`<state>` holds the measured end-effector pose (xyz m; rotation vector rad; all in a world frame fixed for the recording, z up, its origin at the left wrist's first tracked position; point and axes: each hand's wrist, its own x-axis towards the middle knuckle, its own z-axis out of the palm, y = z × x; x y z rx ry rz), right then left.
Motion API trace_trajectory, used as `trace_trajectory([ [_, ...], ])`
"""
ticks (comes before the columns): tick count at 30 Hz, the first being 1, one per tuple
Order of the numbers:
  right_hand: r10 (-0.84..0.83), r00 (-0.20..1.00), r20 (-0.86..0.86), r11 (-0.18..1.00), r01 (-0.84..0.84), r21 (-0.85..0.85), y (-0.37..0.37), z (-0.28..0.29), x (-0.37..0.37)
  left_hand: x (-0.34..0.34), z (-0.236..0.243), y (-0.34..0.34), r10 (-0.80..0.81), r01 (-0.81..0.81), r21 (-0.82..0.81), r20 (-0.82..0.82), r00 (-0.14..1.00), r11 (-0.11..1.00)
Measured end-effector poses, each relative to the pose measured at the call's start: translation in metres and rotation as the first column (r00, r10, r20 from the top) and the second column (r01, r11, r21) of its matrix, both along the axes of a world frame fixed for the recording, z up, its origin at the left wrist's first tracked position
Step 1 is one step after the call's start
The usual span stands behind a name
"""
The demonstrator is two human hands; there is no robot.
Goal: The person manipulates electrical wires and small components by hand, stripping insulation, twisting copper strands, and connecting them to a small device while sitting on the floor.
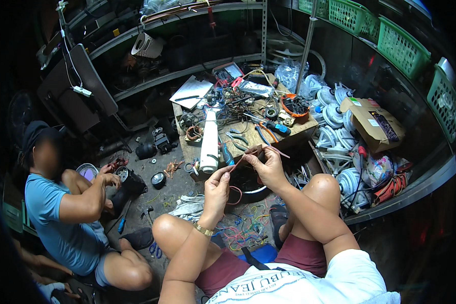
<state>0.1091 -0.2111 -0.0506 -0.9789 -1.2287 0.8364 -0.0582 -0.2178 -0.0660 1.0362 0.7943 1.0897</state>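
A thin reddish-brown wire [237,164] is stretched between my two hands, above the near edge of a cluttered wooden bench. My left hand [217,191] is closed on it, thumb and fingers pinched. My right hand [270,171] pinches it higher up, close to a small dark brown piece whose kind I cannot make out. One wire end sticks out past the right fingers, and a loop of the wire hangs below between the hands. Just beyond my fingers lie pliers [236,139] and a blue-handled screwdriver [226,153] on the bench.
On the bench [298,137] are a white tube [209,139], tangled wires and an orange bowl [295,105]. A co-worker in a blue shirt [48,195] sits at left, handling a dark motor-like part. Coloured wire scraps [242,225] litter the floor; white pulleys and a cardboard box [372,124] crowd the right.
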Motion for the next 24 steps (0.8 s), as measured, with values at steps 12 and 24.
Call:
trace_trajectory([
  [12, 0.303, 0.508, -0.806, 0.749, -0.65, -0.128, -0.002, 0.019, 0.017, 0.003, -0.006, 0.007, 0.103, -0.082, 0.306, -0.054, 0.993, 0.949],
  [24, 0.408, 0.904, -0.129, 0.764, -0.415, -0.494, -0.01, 0.012, 0.027, 0.002, -0.013, 0.006, 0.2, -0.183, -0.121, 0.143, 0.969, 0.976],
])
